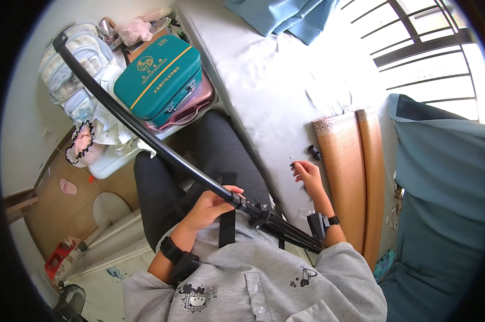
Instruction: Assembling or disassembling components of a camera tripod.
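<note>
A long black tripod stand [146, 131] lies slantwise across my lap, its folded legs toward the lower right. My left hand [213, 205] is closed round the pole beside a collar, thumb and fingers pressed against it. Over the pale mattress at the right, my right hand [307, 174] pinches a small dark piece [293, 166], too small to name. Just beyond those fingertips sit small black parts [314, 153] and a tiny silvery bit [292, 157]. Part of the right palm is hidden from view.
A green case [159, 80] rests on a pink one atop a white table [105, 169], by a pale backpack [78, 59]. Rolled brown mats [341, 177] lie along the mattress [253, 80]. Blue curtains [441, 177] hang at the right, below a barred window.
</note>
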{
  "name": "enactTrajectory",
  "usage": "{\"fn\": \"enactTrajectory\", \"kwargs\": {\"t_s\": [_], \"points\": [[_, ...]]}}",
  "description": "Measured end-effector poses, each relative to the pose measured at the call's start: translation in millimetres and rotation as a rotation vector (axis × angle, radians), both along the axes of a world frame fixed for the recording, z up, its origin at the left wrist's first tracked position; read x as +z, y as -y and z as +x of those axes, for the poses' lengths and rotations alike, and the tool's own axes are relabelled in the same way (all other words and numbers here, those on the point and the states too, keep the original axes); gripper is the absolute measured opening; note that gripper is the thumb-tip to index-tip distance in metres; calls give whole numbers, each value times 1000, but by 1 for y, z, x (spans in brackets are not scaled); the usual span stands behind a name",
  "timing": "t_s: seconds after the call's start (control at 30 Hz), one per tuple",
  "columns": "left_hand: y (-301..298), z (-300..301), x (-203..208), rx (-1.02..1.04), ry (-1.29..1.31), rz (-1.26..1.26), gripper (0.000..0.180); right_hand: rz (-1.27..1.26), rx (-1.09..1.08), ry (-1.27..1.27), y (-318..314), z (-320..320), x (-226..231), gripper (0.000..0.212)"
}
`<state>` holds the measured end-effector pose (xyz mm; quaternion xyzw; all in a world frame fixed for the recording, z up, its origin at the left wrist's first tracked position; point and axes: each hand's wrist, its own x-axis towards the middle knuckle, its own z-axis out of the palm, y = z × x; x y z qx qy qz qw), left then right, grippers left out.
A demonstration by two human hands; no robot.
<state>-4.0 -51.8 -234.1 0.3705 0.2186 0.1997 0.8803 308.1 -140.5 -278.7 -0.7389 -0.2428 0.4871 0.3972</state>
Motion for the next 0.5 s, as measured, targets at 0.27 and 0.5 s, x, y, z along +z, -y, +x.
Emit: {"fn": "enactTrajectory", "kwargs": {"t_s": [0.27,0.5], "points": [[-2,-1,8,-38,96,-12,33,194,268,-474,-34,-110,102,22],[1,-6,10,28,47,-22,33,376,352,-366,-34,-133,106,22]]}}
